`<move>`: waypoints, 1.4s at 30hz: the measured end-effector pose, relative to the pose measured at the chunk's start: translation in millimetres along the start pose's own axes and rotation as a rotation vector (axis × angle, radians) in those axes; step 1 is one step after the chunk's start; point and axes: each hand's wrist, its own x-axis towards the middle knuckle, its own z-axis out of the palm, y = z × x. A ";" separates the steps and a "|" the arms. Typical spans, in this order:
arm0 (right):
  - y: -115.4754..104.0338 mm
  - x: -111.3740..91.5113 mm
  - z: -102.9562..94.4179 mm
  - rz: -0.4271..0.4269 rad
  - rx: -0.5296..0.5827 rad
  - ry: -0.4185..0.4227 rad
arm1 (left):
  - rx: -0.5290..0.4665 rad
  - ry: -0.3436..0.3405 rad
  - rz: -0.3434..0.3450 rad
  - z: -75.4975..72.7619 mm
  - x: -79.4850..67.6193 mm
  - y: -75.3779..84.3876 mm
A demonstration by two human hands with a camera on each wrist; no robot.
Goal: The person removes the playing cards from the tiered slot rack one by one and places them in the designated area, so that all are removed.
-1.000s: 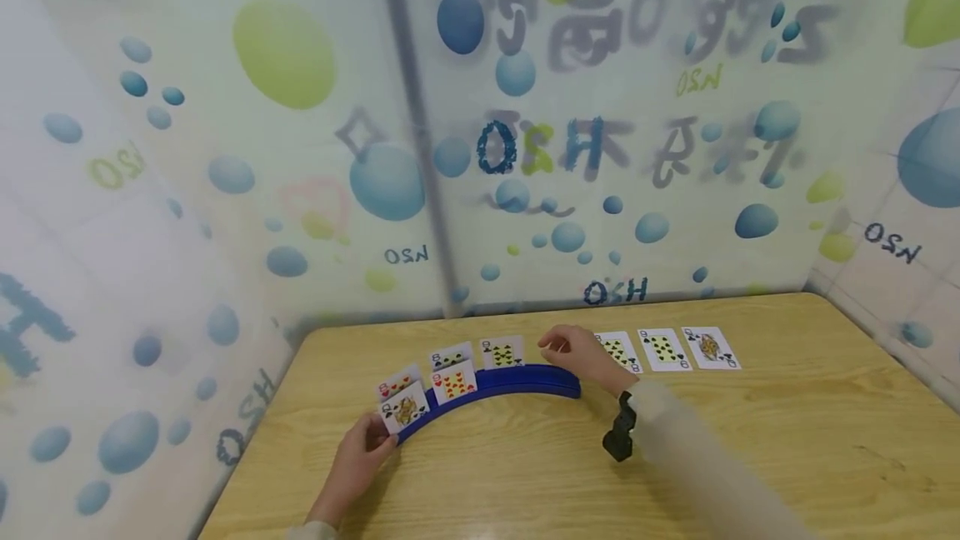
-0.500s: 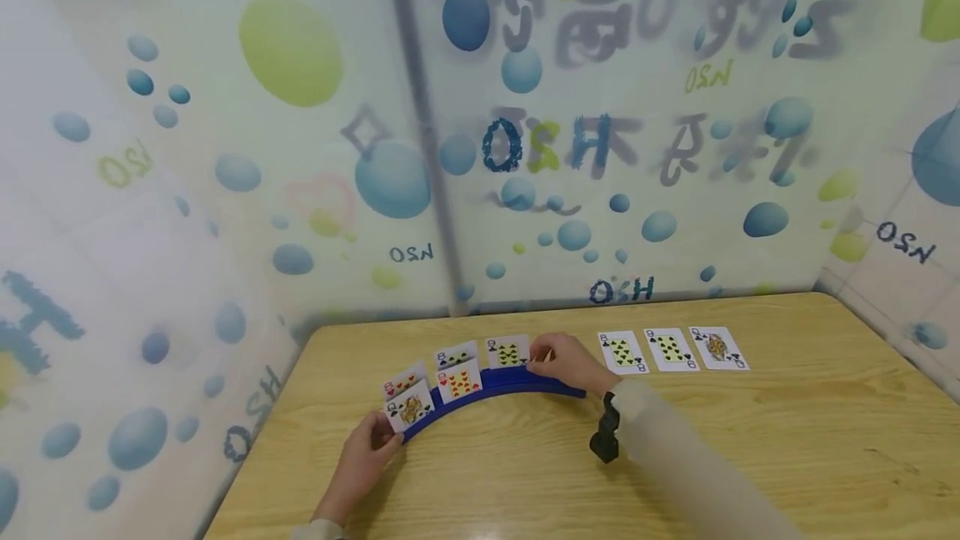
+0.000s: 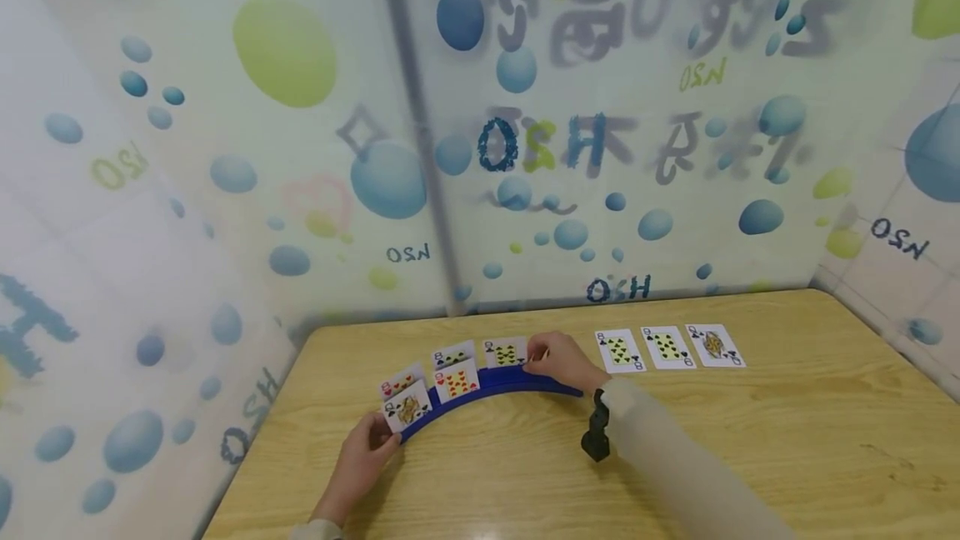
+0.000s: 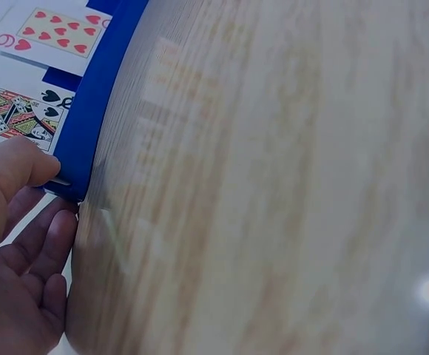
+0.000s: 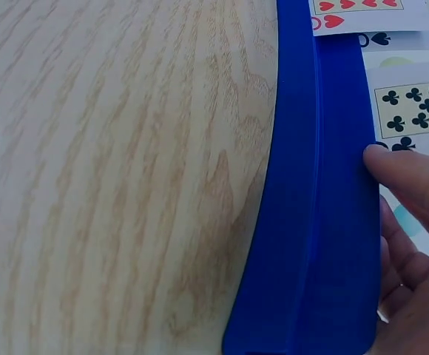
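Note:
A curved blue card holder point(image 3: 517, 377) stands on the table with playing cards in two rows. Its front row has a queen of spades point(image 3: 407, 407) at the left end and a red heart card point(image 3: 457, 382) beside it. Behind them stand another heart card point(image 3: 402, 382), a black-suited card point(image 3: 453, 354) and a club card point(image 3: 506, 352). My left hand point(image 3: 362, 455) grips the holder's left end, thumb over the front by the queen. My right hand point(image 3: 564, 359) holds the holder's back edge toward the right, thumb tip point(image 5: 381, 159) at the club card's lower corner and fingers curled behind.
Three face-up cards lie in a row right of my right hand: an eight point(image 3: 620, 351), a nine point(image 3: 667, 348) and a queen point(image 3: 715, 346). The wooden table point(image 3: 480, 473) ends at a patterned wall point(image 3: 600, 240) behind. A black device point(image 3: 597, 432) sits on the right wrist.
My right hand has come left and down from above the holder's right part to its back edge beside the club card. The left hand has kept its place at the left end.

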 end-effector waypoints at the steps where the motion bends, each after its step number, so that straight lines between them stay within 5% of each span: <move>1: -0.4 0.3 -0.1 0.003 0.003 0.004 | 0.001 0.001 0.004 0.1 -0.1 0.4; 24: 3.9 -9.7 -16.5 0.007 0.034 0.006 | 0.007 -0.006 -0.008 0.3 -2.0 2.1; 42: 18.8 -32.8 -72.9 0.001 -0.071 0.091 | 0.024 0.004 0.005 1.7 -1.1 -2.1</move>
